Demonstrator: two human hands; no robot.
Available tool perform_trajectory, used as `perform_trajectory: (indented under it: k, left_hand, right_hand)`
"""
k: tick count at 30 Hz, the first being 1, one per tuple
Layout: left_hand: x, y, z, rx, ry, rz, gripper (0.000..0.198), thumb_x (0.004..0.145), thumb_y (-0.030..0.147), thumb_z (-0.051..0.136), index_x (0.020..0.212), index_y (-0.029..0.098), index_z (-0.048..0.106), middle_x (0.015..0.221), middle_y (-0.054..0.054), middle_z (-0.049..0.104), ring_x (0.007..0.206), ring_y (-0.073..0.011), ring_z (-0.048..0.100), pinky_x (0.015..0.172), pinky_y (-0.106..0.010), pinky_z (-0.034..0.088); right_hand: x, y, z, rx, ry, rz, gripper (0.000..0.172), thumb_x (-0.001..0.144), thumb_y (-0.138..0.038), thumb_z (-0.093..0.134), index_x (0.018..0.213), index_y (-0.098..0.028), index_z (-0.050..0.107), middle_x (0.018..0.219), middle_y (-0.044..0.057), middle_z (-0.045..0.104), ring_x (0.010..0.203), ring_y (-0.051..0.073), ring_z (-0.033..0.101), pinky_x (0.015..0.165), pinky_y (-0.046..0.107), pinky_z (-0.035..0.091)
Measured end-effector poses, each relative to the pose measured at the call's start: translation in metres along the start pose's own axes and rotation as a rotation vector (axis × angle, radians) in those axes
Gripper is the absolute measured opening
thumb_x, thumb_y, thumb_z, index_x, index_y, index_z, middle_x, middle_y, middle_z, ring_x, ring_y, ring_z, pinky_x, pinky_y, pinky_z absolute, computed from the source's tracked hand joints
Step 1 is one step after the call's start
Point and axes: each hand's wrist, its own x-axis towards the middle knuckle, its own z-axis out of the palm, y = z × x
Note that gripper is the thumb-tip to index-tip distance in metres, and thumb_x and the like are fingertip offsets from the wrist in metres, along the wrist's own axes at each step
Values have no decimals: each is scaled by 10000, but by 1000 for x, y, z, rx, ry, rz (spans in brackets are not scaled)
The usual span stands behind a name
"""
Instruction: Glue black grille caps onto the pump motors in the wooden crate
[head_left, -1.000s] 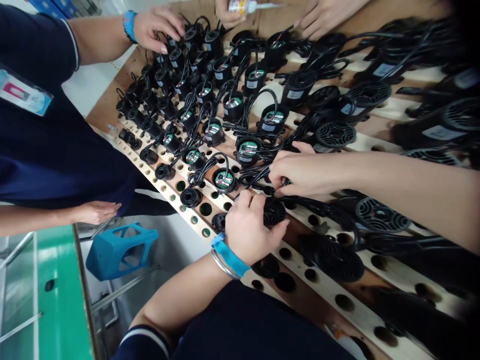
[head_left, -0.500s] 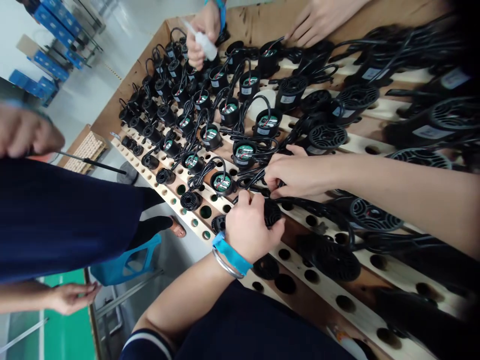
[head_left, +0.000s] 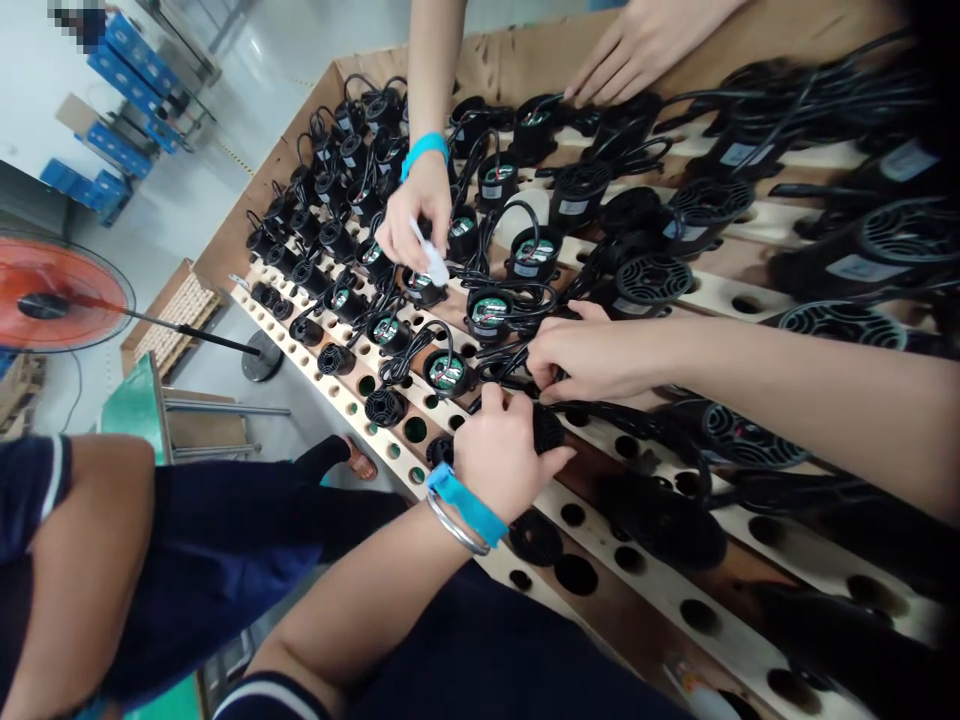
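Note:
My left hand (head_left: 506, 452), with a blue wristband, is closed around a round black pump body (head_left: 547, 428) at the near edge of a wooden rack (head_left: 660, 590) full of holes. My right hand (head_left: 581, 352) reaches in from the right and pinches the black cable (head_left: 637, 420) that leads from that pump. The two hands almost touch. Several black pumps with green circuit boards (head_left: 489, 308) stand in rows in the rack behind them.
A co-worker's hand (head_left: 415, 222) with a blue wristband holds a small white tube (head_left: 433, 262) over the pumps. Another person's hand (head_left: 637, 45) rests at the far edge. A person in dark blue stands at lower left. A red floor fan (head_left: 56, 292) stands at left.
The co-worker's hand with the white tube came down from the far edge toward the middle rows. The person at left shifted lower. My hands stayed on the pump and cable.

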Motion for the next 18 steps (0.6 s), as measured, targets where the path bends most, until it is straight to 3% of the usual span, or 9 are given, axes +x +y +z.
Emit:
perform_trajectory:
  k: [10, 13, 16, 18]
  left_hand:
    - [4, -1, 2, 55, 6, 28, 507, 730, 541, 652, 1047, 155, 563, 1093, -82, 525, 783, -223, 646, 628, -339, 550]
    - [4, -4, 5, 48, 26, 37, 515, 733, 545, 645, 1068, 164, 556, 1099, -86, 524, 792, -234, 646, 630, -355, 551]
    - [4, -7, 9, 35, 51, 59, 495, 740, 543, 638, 1048, 165, 555, 1085, -90, 523, 794, -239, 642, 618, -358, 548]
    - [4, -10, 12, 25, 61, 74, 457, 761, 537, 615, 1018, 164, 556, 1072, -92, 523, 785, -236, 640, 598, -352, 544]
  right_hand:
    - [-10, -14, 2, -74, 100, -18, 171, 706, -158, 558, 541, -188, 591, 713, 43, 630, 956, 248, 524, 1005, 557, 162]
    - [-22, -18, 9, -113, 273, -14, 91, 718, -209, 594, 632, -194, 620, 786, 40, 628, 946, 252, 534, 981, 529, 212]
    - [-42, -22, 26, -160, 569, 121, 220, 773, -408, 591, 775, -190, 618, 879, 73, 621, 833, 239, 557, 783, 399, 369]
    - [-52, -25, 40, -70, 539, 271, 323, 791, -515, 549, 717, -202, 583, 793, 63, 621, 697, 208, 550, 617, 332, 363]
